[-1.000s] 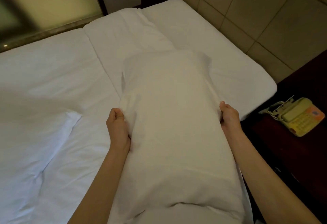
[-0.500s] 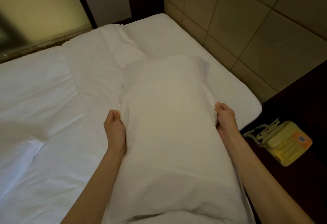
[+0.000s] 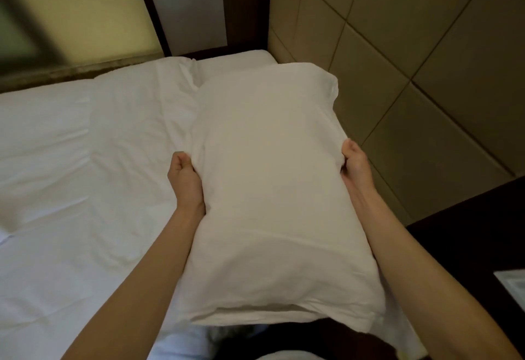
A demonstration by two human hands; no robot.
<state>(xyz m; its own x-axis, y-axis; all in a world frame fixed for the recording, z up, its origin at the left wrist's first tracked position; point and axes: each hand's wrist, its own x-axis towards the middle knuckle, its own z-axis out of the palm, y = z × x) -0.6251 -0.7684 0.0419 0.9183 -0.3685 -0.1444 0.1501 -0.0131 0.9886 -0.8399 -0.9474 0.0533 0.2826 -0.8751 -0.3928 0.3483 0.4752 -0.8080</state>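
A long white pillow in a white case is held lengthwise in front of me, lifted above the bed. My left hand grips its left edge with curled fingers. My right hand grips the right edge, thumb on top. The pillow's far end points toward the padded wall, and its near end hides what lies under it.
The bed with a white sheet fills the left side, and a second pillow lies at its head. A padded tan wall stands to the right. A dark nightstand is at the right edge.
Both hands have lifted the pillow up and toward the head of the bed. The view has swung upward and the phone on the nightstand has left the frame.
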